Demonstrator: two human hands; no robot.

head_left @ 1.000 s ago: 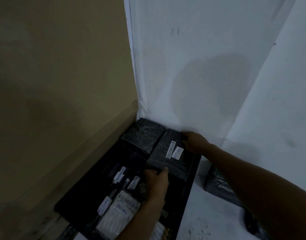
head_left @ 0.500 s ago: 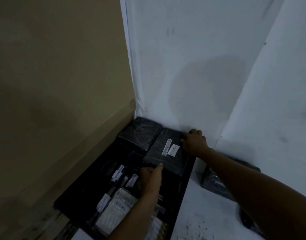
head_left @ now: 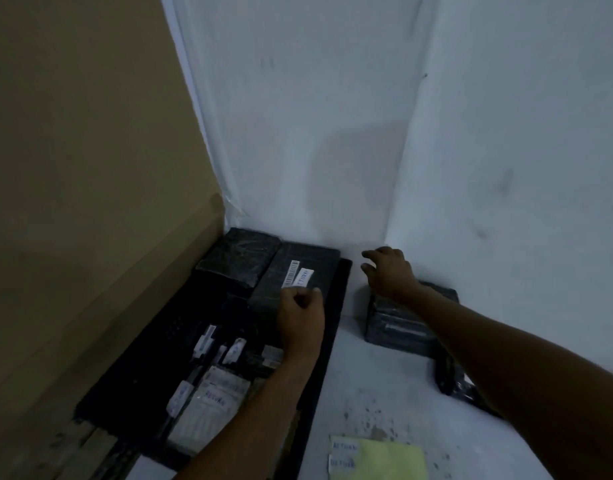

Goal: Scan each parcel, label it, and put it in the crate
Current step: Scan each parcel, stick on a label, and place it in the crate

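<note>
A black crate [head_left: 334, 327] stands on the floor in a wall corner. At its far end lies a black parcel [head_left: 307, 263] bearing a barcode and a white RETURN label, beside another black wrapped parcel [head_left: 238, 255]. My left hand [head_left: 301, 315] hovers over the labelled parcel's near edge with its fingers curled and nothing in them. My right hand [head_left: 388, 271] is outside the crate, its fingers spread, above a black wrapped parcel [head_left: 398, 323] on the floor.
Several labelled parcels, among them a white one marked RETURN [head_left: 208, 410], fill the crate's near end. A tall cardboard sheet [head_left: 90, 202] leans at the left. A yellow sheet with RETURN labels [head_left: 381, 459] lies on the floor. Another dark parcel [head_left: 454, 379] lies under my right arm.
Both hands have let go of the labelled parcel, which now lies in the crate. My right hand has moved right, out over the floor parcel. My left hand has curled.
</note>
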